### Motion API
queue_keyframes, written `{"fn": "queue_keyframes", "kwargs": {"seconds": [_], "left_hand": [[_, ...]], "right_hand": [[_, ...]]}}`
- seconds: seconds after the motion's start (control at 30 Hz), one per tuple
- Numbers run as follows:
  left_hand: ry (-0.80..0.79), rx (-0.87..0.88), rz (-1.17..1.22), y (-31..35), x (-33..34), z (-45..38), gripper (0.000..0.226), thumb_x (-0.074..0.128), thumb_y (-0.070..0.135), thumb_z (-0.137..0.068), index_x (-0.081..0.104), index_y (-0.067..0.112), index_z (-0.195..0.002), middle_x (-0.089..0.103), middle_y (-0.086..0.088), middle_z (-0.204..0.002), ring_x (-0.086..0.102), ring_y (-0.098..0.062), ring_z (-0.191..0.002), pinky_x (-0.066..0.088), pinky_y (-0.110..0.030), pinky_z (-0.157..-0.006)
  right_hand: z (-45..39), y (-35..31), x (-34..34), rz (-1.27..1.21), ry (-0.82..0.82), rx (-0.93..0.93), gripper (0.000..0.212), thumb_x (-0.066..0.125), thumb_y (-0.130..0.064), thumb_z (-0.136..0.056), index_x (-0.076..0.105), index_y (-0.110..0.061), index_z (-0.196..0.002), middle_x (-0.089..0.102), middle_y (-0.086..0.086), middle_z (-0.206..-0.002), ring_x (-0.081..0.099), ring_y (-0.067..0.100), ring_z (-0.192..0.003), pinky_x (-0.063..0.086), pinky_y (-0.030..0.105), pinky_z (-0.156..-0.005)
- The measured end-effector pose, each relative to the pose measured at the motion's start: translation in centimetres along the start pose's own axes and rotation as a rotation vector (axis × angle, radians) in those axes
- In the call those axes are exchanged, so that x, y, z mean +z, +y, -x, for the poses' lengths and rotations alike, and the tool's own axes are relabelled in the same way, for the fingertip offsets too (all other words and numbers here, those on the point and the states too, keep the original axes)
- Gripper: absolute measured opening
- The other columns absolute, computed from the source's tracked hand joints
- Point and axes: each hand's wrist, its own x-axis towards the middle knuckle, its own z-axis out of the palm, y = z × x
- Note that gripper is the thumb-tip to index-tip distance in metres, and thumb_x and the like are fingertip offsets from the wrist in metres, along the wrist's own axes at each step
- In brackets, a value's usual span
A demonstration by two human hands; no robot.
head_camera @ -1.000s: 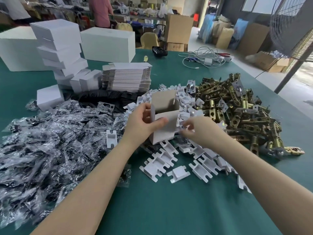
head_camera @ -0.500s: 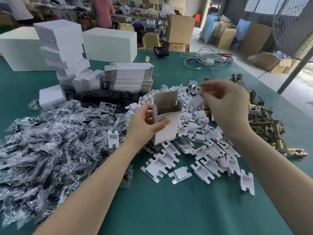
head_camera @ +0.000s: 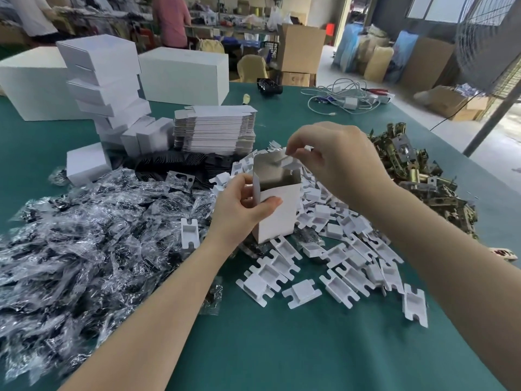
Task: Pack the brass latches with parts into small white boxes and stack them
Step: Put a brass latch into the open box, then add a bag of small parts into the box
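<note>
My left hand (head_camera: 239, 207) grips a small open white box (head_camera: 277, 213), held upright over the green table (head_camera: 282, 348). My right hand (head_camera: 335, 162) hovers just above the box's open top and pinches a white plastic insert (head_camera: 290, 162) at the opening. More white plastic inserts (head_camera: 332, 258) lie heaped under and right of the box. A pile of brass latches (head_camera: 417, 176) sits at the right, partly behind my right hand. Clear bags of parts (head_camera: 84, 235) cover the left side.
Finished small white boxes (head_camera: 104, 80) are stacked at the back left, beside a stack of flat box blanks (head_camera: 215, 131) and two large white cartons (head_camera: 186, 74). Black sheets (head_camera: 174, 162) lie behind the inserts. Cables (head_camera: 344, 97) sit far back.
My right hand picked an insert from the pile, lifted it, and has now brought it left and down to the box's open top. My left hand kept holding the box.
</note>
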Motion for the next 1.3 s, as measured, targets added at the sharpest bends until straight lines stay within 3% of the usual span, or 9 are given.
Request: {"fn": "queue_keyframes", "kwargs": {"seconds": [0.17,0.3,0.37,0.43,0.5,0.63,0.83,0.97,1.3], "left_hand": [[-0.003,0.036,0.002,0.3,-0.1,0.1,0.031,0.084,0.02,-0.079,0.06,0.022,-0.099,0.074,-0.01,-0.098,0.073,-0.026,-0.087,0.062,-0.037,-0.075],[-0.004,0.086,-0.035,0.2,0.1,0.1,0.034,0.085,0.018,-0.078,0.058,0.009,-0.097,0.068,-0.025,-0.093,0.071,-0.029,-0.08,0.059,-0.029,-0.065],[0.002,0.092,-0.058,0.2,0.2,0.1,0.036,0.085,0.018,-0.078,0.058,0.008,-0.098,0.064,-0.031,-0.093,0.065,-0.037,-0.077,0.057,-0.031,-0.065],[0.001,0.102,-0.063,0.2,0.2,0.1,0.036,0.085,0.018,-0.078,0.057,0.008,-0.098,0.062,-0.03,-0.089,0.063,-0.029,-0.068,0.054,-0.025,-0.062],[-0.009,0.117,-0.068,0.2,0.2,0.1,0.033,0.085,0.017,-0.078,0.057,0.012,-0.094,0.059,-0.019,-0.075,0.056,-0.008,-0.057,0.049,-0.016,-0.058],[-0.01,0.135,-0.059,0.0,0.3,0.2,0.031,0.085,0.017,-0.079,0.055,0.021,-0.088,0.049,0.008,-0.064,0.047,0.0,-0.053,0.043,-0.011,-0.055],[-0.01,0.139,-0.073,0.1,0.1,0.3,0.034,0.086,0.021,-0.078,0.057,0.013,-0.095,0.057,-0.023,-0.078,0.053,-0.011,-0.061,0.049,-0.021,-0.06],[-0.017,0.139,-0.056,0.1,0.2,0.3,0.036,0.086,0.021,-0.077,0.057,0.011,-0.096,0.058,-0.026,-0.082,0.056,-0.015,-0.062,0.051,-0.021,-0.06],[-0.013,0.115,-0.007,-0.3,0.3,0.2,0.034,0.086,0.018,-0.077,0.062,0.025,-0.1,0.07,0.008,-0.079,0.062,-0.005,-0.065,0.051,-0.018,-0.063]], "right_hand": [[-1.2,0.1,-1.4,0.077,-0.318,-0.13,0.021,0.056,-0.006,-0.094,0.062,-0.015,-0.112,0.063,0.002,-0.096,0.06,0.024,-0.087,0.051,0.047,-0.08],[-2.4,-0.6,-1.5,0.124,-0.343,-0.116,0.022,0.059,-0.012,-0.092,0.056,-0.019,-0.112,0.062,-0.002,-0.089,0.057,0.023,-0.081,0.052,0.043,-0.075],[-2.7,-0.9,-1.0,0.167,-0.391,-0.072,0.025,0.058,-0.006,-0.091,0.053,-0.02,-0.111,0.062,0.002,-0.092,0.056,0.026,-0.081,0.051,0.042,-0.075],[-2.8,-1.0,-0.5,0.181,-0.43,-0.02,0.033,0.055,0.004,-0.088,0.051,-0.019,-0.112,0.062,0.004,-0.096,0.057,0.027,-0.085,0.05,0.039,-0.075],[-3.0,-1.1,-0.3,0.184,-0.415,0.049,0.038,0.054,0.008,-0.085,0.05,-0.018,-0.113,0.061,0.006,-0.1,0.058,0.029,-0.088,0.051,0.038,-0.075],[-2.8,-2.1,0.7,0.24,-0.267,0.163,0.036,0.053,0.012,-0.081,0.053,-0.011,-0.109,0.061,0.011,-0.097,0.056,0.032,-0.08,0.047,0.036,-0.068],[-1.9,-2.9,2.0,0.182,-0.152,0.223,0.028,0.049,0.011,-0.082,0.058,-0.007,-0.102,0.061,0.013,-0.09,0.055,0.031,-0.077,0.045,0.033,-0.065],[-1.9,-2.1,1.5,0.071,0.022,0.261,0.025,0.051,0.01,-0.076,0.061,-0.006,-0.092,0.064,0.013,-0.088,0.057,0.033,-0.082,0.05,0.042,-0.073],[0.0,-2.6,3.2,0.236,-0.245,0.314,0.015,0.048,-0.012,-0.095,0.062,-0.015,-0.102,0.063,0.004,-0.084,0.056,0.028,-0.074,0.043,0.031,-0.06]]}}
